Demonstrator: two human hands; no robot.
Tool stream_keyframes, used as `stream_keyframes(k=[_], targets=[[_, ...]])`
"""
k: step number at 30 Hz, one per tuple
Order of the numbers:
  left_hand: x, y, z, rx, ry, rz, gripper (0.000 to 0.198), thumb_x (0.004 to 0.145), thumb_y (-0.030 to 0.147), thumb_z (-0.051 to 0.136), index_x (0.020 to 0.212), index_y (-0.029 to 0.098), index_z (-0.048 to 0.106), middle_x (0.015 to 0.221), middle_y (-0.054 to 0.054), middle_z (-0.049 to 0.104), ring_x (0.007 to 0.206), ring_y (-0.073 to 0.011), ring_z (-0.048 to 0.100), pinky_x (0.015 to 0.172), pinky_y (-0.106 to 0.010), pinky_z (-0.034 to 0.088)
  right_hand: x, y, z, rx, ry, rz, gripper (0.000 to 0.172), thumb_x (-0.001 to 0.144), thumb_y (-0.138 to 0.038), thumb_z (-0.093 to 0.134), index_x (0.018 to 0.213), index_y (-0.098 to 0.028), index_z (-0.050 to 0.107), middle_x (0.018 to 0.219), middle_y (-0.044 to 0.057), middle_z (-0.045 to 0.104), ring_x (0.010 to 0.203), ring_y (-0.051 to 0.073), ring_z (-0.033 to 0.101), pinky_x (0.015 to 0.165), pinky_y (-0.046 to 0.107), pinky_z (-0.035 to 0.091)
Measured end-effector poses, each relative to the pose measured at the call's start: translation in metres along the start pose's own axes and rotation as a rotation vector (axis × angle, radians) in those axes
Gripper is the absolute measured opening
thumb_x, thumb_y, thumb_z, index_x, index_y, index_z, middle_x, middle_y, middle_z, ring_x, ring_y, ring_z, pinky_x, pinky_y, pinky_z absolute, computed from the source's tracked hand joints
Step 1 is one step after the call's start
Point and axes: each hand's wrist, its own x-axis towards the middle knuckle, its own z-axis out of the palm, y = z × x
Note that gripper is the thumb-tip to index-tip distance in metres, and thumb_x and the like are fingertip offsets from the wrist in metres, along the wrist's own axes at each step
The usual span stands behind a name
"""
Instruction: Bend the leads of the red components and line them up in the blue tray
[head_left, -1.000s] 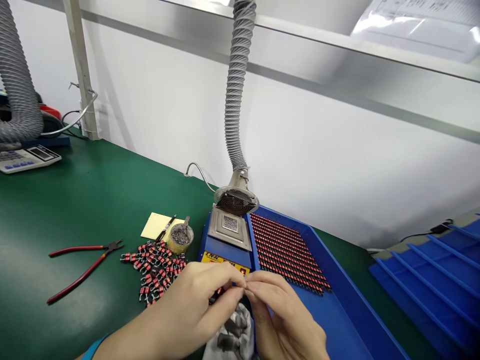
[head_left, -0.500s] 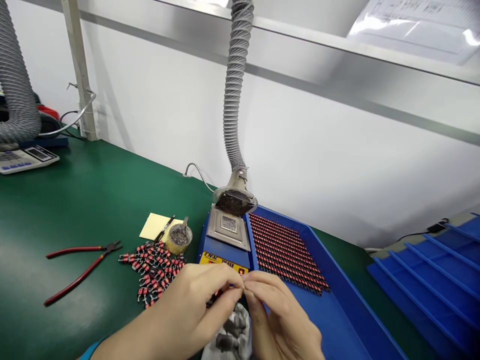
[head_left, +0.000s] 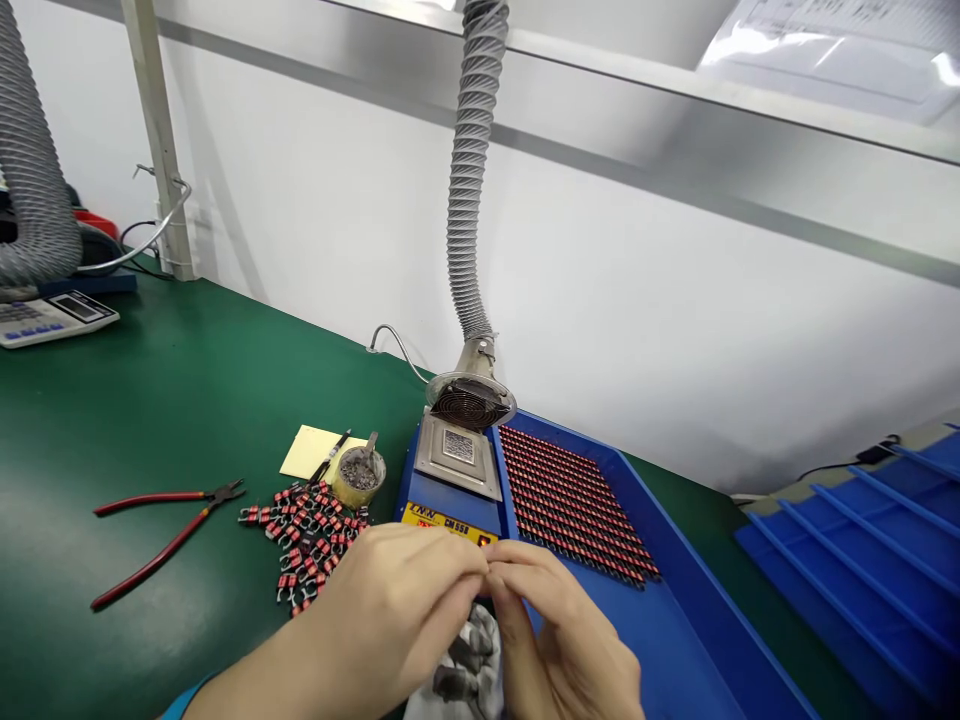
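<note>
My left hand (head_left: 409, 600) and my right hand (head_left: 559, 625) meet fingertip to fingertip in front of a blue solder pot (head_left: 454, 490). Both are closed in a pinch, and whatever sits between the fingertips is hidden. Beneath them lies a white cloth (head_left: 472, 670) with dark stains. Left of my left hand is a loose pile of small red-and-black coils (head_left: 311, 540) with bent wire ends. Many similar coils (head_left: 574, 500) stand in neat rows inside a blue tray (head_left: 675, 610) beside my right hand.
Red-handled pliers (head_left: 169, 545) lie spread on the green bench (head_left: 187, 400). A small tub (head_left: 360, 478) with a spoon-like handle stands by a pen (head_left: 330, 457) and yellow paper (head_left: 311, 452). An extraction hose (head_left: 472, 180) hangs over the pot. Blue ribbed trays (head_left: 870, 560) are at right.
The left fingers have drawn closer together, and the dark-and-red bit seen behind them earlier is now covered. The hands stay in nearly the same place.
</note>
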Motion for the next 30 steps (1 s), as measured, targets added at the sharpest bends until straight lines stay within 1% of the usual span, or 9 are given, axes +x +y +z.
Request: stream_keyframes(k=[5, 7, 10, 13, 15, 18, 22, 26, 30], targets=[[-0.001, -0.004, 0.007, 0.3, 0.067, 0.196, 0.033, 0.094, 0.01, 0.034, 0.072, 0.016, 0.058, 0.053, 0.001, 0.05, 0.047, -0.0138, 0.04, 0.047, -0.029, 0.028, -0.002, 0.002, -0.001, 0.487, -0.204, 0.587, 0.036, 0.094, -0.036, 0.05, 0.062, -0.02, 0.053, 0.043, -0.004, 0.044, 0.038, 0.01, 0.04, 0.04, 0.023, 0.033], [-0.001, -0.002, 0.004, 0.184, 0.056, 0.131, 0.03, 0.094, 0.011, 0.035, 0.075, 0.016, 0.058, 0.057, 0.001, 0.054, 0.05, -0.0122, 0.044, 0.05, -0.026, 0.034, -0.001, 0.004, -0.003, 0.586, -0.18, 0.537, 0.036, 0.094, -0.035, 0.05, 0.062, -0.02, 0.055, 0.046, -0.003, 0.048, 0.044, 0.011, 0.046, 0.046, 0.024, 0.04], [0.001, 0.001, -0.002, -0.107, -0.007, -0.067, 0.018, 0.095, 0.013, 0.043, 0.084, 0.017, 0.057, 0.071, 0.002, 0.063, 0.062, -0.0088, 0.057, 0.061, -0.018, 0.042, 0.002, 0.006, -0.006, 0.373, -0.098, 0.276, 0.01, 0.087, -0.019, 0.062, 0.08, -0.022, 0.068, 0.068, 0.002, 0.066, 0.068, 0.016, 0.063, 0.064, 0.027, 0.051], [0.002, 0.001, -0.005, -0.225, -0.067, -0.188, 0.013, 0.094, 0.015, 0.048, 0.085, 0.019, 0.056, 0.074, 0.004, 0.064, 0.066, -0.0073, 0.059, 0.063, -0.014, 0.043, 0.004, 0.007, -0.005, 0.182, -0.088, 0.005, 0.034, 0.079, 0.0, 0.064, 0.102, -0.024, 0.07, 0.086, 0.003, 0.072, 0.086, 0.02, 0.067, 0.076, 0.031, 0.055], [0.002, 0.0, -0.003, -0.161, -0.047, -0.121, 0.016, 0.096, 0.015, 0.044, 0.086, 0.018, 0.057, 0.073, 0.003, 0.064, 0.065, -0.008, 0.059, 0.063, -0.016, 0.043, 0.003, 0.007, -0.004, 0.081, -0.084, -0.158, 0.037, 0.078, 0.005, 0.059, 0.102, -0.022, 0.069, 0.082, 0.003, 0.072, 0.084, 0.02, 0.068, 0.076, 0.032, 0.055], [0.0, -0.003, 0.003, 0.108, 0.047, 0.119, 0.026, 0.096, 0.013, 0.037, 0.082, 0.015, 0.059, 0.064, 0.001, 0.061, 0.054, -0.0113, 0.052, 0.052, -0.024, 0.037, 0.001, 0.006, -0.003, 0.051, -0.117, -0.001, 0.018, 0.086, -0.006, 0.054, 0.082, -0.02, 0.066, 0.07, 0.002, 0.066, 0.069, 0.016, 0.064, 0.064, 0.028, 0.051], [0.0, -0.003, 0.004, 0.151, 0.072, 0.172, 0.027, 0.095, 0.012, 0.036, 0.081, 0.015, 0.059, 0.057, 0.002, 0.056, 0.048, -0.0117, 0.046, 0.049, -0.026, 0.032, 0.0, 0.006, -0.006, 0.513, -0.252, 0.457, 0.036, 0.097, -0.032, 0.042, 0.065, -0.021, 0.054, 0.046, -0.003, 0.049, 0.045, 0.012, 0.05, 0.048, 0.024, 0.043], [0.002, 0.0, -0.005, -0.172, -0.007, -0.054, 0.016, 0.094, 0.012, 0.044, 0.086, 0.018, 0.057, 0.073, 0.002, 0.065, 0.064, -0.0083, 0.059, 0.063, -0.016, 0.042, 0.004, 0.006, -0.009, 0.424, -0.172, 0.252, 0.009, 0.089, -0.023, 0.06, 0.085, -0.023, 0.068, 0.072, 0.002, 0.068, 0.073, 0.017, 0.065, 0.069, 0.027, 0.052], [0.003, 0.002, -0.009, -0.313, -0.123, -0.209, 0.015, 0.092, 0.015, 0.048, 0.081, 0.019, 0.057, 0.07, 0.004, 0.061, 0.063, -0.0079, 0.055, 0.062, -0.015, 0.04, 0.002, 0.005, -0.006, 0.301, -0.157, 0.057, 0.028, 0.085, -0.009, 0.064, 0.105, -0.027, 0.069, 0.091, 0.002, 0.073, 0.087, 0.018, 0.067, 0.08, 0.03, 0.054]])
